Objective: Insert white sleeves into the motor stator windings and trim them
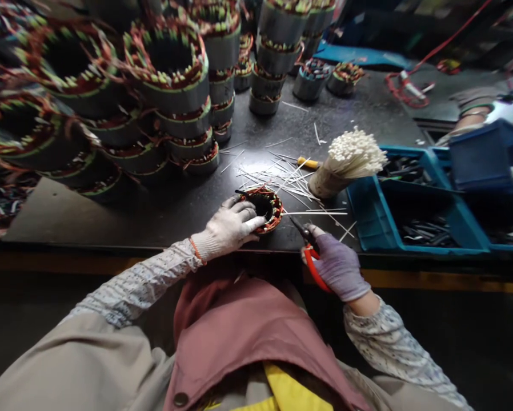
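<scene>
My left hand [233, 224], in a white glove, grips the left side of a small motor stator [277, 214] near the table's front edge. Its thumb lies over the front of the winding ring. Orange and green-yellow wires circle the stator's dark bore. A thin white strip [316, 213] sticks out from its right side. My right hand [336, 262], in a purple glove, is closed around red-handled scissors [314, 268]. Their dark blades point up and left toward the stator, apart from my left hand. Part of the handles is hidden by my fingers.
Tall stacks of stators [175, 108] fill the table's left side. Loose white strips [277, 174] lie behind my hands, beside a standing bundle of white strips [355, 154] and a yellow handle [308, 163]. Blue bins [419, 249] stand right. Another person's arm [475, 114] is farther back.
</scene>
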